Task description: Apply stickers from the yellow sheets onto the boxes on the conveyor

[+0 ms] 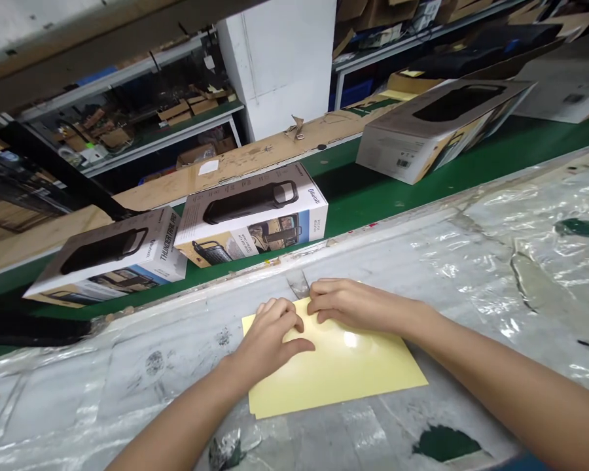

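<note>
A pale yellow glossy sheet (338, 376) lies flat on the plastic-covered table in front of me. Its lower left corner shows a doubled edge, as if more than one layer is there. My left hand (276, 332) rests on its upper left part, fingers bent and thumb stretched out apart from them. At the far edge of the sheet, my right hand (341, 303) has its fingers curled and pressed together on the yellow material. The tips of the right fingers are partly hidden, and the two hands are close but apart.
Beyond the table runs a green conveyor belt (341, 212) with printed speaker boxes (252, 209) on it, another box (115, 255) to the left and a larger box (436, 124) to the right. Clear plastic film (471, 261) covers the table, torn in places.
</note>
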Demonstrator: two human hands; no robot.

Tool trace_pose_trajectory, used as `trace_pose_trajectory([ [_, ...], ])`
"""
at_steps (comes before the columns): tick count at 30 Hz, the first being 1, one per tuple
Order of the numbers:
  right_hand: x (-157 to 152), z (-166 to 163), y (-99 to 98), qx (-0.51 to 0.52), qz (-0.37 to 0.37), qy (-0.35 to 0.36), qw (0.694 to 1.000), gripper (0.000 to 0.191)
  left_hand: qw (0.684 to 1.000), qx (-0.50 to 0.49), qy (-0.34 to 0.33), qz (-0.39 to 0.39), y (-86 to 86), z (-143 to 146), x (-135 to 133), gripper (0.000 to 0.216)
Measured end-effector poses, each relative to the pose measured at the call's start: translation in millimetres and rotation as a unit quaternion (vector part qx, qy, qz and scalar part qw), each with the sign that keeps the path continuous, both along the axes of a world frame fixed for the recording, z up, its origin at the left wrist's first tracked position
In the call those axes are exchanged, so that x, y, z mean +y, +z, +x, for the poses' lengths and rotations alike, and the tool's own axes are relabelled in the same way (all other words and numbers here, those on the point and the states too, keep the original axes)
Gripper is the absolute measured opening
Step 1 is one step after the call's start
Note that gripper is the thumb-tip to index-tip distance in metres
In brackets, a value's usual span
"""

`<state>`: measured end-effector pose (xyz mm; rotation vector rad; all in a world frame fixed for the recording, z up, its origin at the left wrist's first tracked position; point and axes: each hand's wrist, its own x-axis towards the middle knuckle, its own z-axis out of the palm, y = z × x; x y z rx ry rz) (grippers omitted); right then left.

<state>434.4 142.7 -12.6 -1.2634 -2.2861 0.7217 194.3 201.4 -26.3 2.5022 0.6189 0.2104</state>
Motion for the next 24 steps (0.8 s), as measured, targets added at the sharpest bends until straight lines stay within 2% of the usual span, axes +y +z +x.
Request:
trace_pose_trajectory([
  [7,4,0,-2.3,0.027,-0.008,0.012,1.0,0.03,1.0,-0.003,0.001,0.004,1.9,0,-1,0.02],
  [11,1,1,-4.8,0.034,-0.002,-0.004,0.999,0.026,1.0,-0.013,0.0,0.007,-0.6,-1,-2,0.022],
  [16,-5,6,-13.0,0.055,0.039,0.018,0.998,0.021,1.0,-0.018,-0.001,0.02,-3.0,-3,-1,0.026],
  [20,-9,9,-10.7,0.11,-0.036,-0.017,0.993,0.011,0.998,-0.017,-0.015,0.055,-1.4,-2,-3,0.022],
  [22,-9,11,-5.1,0.178,-0.083,-0.035,0.98,0.008,0.996,-0.006,-0.026,0.08,0.3,-1,-8,0.016],
  [24,-8,17,3.0,0.265,-0.115,-0.048,0.956,0.017,0.994,0.01,-0.035,0.102,4.2,-1,-12,0.013],
])
